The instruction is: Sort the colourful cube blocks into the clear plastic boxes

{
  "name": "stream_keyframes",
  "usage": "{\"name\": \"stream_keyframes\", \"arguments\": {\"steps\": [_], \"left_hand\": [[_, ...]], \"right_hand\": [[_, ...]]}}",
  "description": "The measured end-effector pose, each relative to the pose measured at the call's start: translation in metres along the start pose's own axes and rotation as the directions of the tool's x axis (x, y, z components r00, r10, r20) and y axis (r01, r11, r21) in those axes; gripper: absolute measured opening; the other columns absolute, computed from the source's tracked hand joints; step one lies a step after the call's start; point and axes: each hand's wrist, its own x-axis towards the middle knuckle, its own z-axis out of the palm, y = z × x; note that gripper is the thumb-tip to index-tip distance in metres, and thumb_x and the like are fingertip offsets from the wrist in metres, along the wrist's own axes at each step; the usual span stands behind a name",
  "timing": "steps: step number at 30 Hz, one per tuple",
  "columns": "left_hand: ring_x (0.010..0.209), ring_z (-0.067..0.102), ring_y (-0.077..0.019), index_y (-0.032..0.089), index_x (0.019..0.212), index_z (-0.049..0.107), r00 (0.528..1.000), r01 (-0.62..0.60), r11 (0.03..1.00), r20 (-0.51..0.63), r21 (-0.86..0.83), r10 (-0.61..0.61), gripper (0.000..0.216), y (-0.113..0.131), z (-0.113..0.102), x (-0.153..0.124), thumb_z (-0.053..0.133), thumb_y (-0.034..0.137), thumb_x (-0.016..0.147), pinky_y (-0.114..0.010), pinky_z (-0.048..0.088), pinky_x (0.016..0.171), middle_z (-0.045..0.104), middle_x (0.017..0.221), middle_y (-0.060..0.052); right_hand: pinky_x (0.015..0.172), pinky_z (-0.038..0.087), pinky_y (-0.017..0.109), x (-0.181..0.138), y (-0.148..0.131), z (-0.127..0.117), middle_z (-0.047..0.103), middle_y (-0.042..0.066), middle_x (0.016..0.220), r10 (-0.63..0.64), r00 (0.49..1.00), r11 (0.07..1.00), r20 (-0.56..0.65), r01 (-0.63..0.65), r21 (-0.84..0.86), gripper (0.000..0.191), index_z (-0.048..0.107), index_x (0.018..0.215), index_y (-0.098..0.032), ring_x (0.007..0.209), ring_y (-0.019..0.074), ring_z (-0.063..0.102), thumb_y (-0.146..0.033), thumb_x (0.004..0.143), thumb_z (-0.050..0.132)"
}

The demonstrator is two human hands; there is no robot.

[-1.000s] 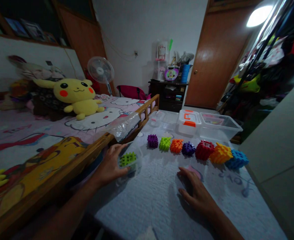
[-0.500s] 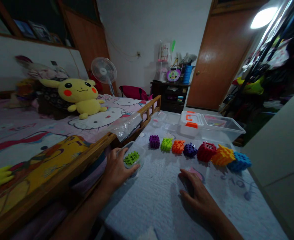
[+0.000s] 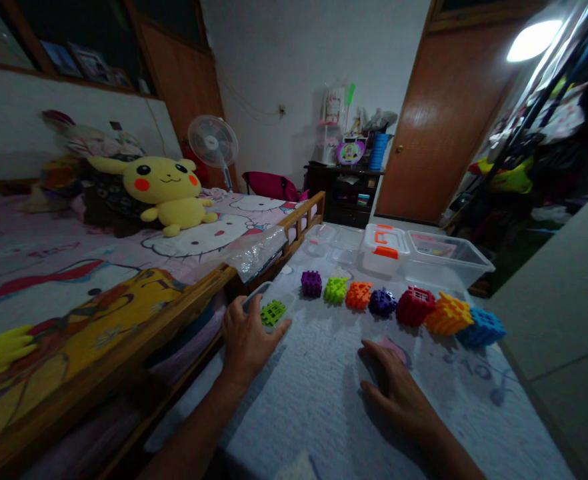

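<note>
My left hand (image 3: 247, 337) grips a small clear plastic container (image 3: 270, 306) with a lime green grid block (image 3: 273, 312) inside it, near the table's left edge. My right hand (image 3: 397, 383) lies flat on the white cloth, fingers spread, over a pink patch. Beyond both hands runs a row of several toy blocks: purple (image 3: 311, 283), lime green (image 3: 335, 289), orange (image 3: 359, 295), dark purple (image 3: 382, 302), red (image 3: 415, 306), orange-yellow (image 3: 447, 315) and blue (image 3: 481, 327).
Clear plastic bins (image 3: 444, 259) and a white box with orange latches (image 3: 385, 247) stand at the table's far end. A wooden bed rail (image 3: 194, 293) borders the left side; a yellow plush toy (image 3: 167, 190) lies on the bed. A grey wall (image 3: 564, 280) is on the right.
My left hand has slid the clear container with the green block forward, toward the row of blocks. My right hand has stayed put.
</note>
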Motion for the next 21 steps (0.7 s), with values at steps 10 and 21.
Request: {"name": "stream_keyframes", "arguments": {"steps": [10,21], "left_hand": [[0.136,0.029,-0.038,0.014,0.131,0.046,0.872,-0.446,0.885,-0.287,-0.135,0.396,0.056,0.024,-0.011,-0.026,0.066,0.03,0.08,-0.057,0.026,0.111,0.032,0.144,-0.02],[0.086,0.058,-0.0193,0.018,0.081,0.063,0.76,-0.401,0.735,0.249,-0.547,0.6,0.014,0.107,0.033,-0.026,0.053,0.023,0.09,-0.031,0.045,0.08,0.064,0.086,-0.004]], "right_hand": [[0.112,0.034,0.051,-0.001,0.006,0.002,0.053,0.017,0.138,-0.012,1.0,0.999,0.016,0.013,-0.039,0.064,0.045,0.14,-0.014,0.13,0.0315,0.046,-0.035,0.081,0.058],[0.108,0.039,0.051,0.011,-0.001,-0.008,0.063,0.014,0.127,-0.158,0.981,0.957,0.112,0.18,-0.228,0.046,0.061,0.123,-0.018,0.122,0.0306,0.054,-0.022,0.077,0.057]]}}
